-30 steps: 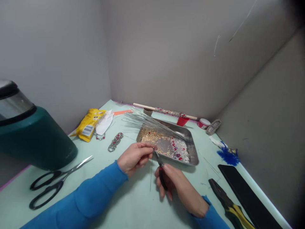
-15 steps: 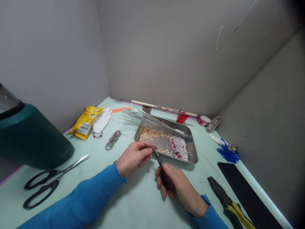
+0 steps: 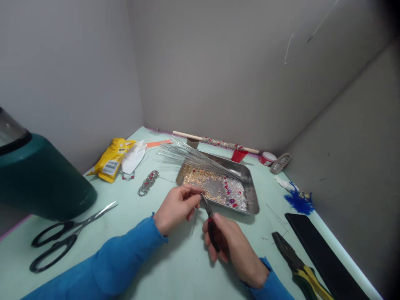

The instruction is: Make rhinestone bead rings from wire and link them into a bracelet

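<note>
My left hand (image 3: 178, 208) is closed in a pinch on a thin wire (image 3: 194, 223), whose free end hangs below the fingers. My right hand (image 3: 233, 246) grips dark-handled pliers (image 3: 212, 235), their narrow jaws meeting the wire at my left fingertips. Whether the jaws are closed on it is too small to see. Just beyond both hands lies a metal tray (image 3: 253, 189) holding gold beads (image 3: 200, 177), clear beads (image 3: 238, 191) and some red and purple ones. A bundle of straight wires (image 3: 200, 158) rests across the tray's left rim.
Scissors (image 3: 75, 233) and a green bottle (image 3: 46, 179) are on the left, near a yellow packet (image 3: 112, 160). A beaded wire chain (image 3: 149, 183) lies left of the tray. Behind it is a bead-wrapped stick (image 3: 221, 143). Larger pliers (image 3: 293, 260) and a black bar (image 3: 325, 254) lie right.
Both hands stay together at the same spot. My right hand and the pliers have shifted very slightly, and the left wrist has moved a touch to the right.
</note>
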`<action>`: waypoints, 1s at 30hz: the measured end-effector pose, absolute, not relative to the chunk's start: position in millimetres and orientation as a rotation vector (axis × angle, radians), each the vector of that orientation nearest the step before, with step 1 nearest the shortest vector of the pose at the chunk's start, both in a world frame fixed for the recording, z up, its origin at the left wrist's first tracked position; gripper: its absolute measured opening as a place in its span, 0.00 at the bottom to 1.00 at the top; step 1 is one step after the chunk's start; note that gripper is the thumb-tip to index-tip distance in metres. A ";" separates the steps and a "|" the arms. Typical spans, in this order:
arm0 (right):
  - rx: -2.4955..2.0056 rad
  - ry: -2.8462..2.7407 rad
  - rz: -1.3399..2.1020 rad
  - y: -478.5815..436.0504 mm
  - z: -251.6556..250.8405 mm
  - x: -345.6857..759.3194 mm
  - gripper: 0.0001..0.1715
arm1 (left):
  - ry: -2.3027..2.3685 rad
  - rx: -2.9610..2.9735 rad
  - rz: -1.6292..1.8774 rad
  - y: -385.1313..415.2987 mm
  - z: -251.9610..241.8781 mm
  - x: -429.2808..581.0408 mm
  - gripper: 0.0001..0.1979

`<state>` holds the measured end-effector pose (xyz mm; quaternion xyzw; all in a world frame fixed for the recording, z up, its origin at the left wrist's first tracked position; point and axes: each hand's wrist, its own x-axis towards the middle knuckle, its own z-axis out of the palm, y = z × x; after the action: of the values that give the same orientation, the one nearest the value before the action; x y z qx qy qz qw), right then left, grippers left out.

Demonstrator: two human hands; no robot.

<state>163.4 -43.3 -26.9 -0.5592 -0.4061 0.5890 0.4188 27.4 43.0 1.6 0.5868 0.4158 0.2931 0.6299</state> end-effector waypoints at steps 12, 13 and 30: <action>-1.034 -0.609 1.817 -44.8 -29.1 166.1 0.28 | 0.827 1.214 0.701 43.6 -0.3 24.7 0.12; -0.984 -0.548 1.879 -45.0 -28.8 166.8 0.28 | 0.814 1.204 0.701 44.2 -0.8 24.3 0.12; -0.941 -0.633 1.948 -41.6 -32.1 172.6 0.29 | 0.789 0.990 0.615 45.6 0.1 23.3 0.12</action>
<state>172.6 -41.6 -32.1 -0.3769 -0.2536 0.7805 0.4295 23.3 45.6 0.1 0.4551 0.3626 0.2829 0.7625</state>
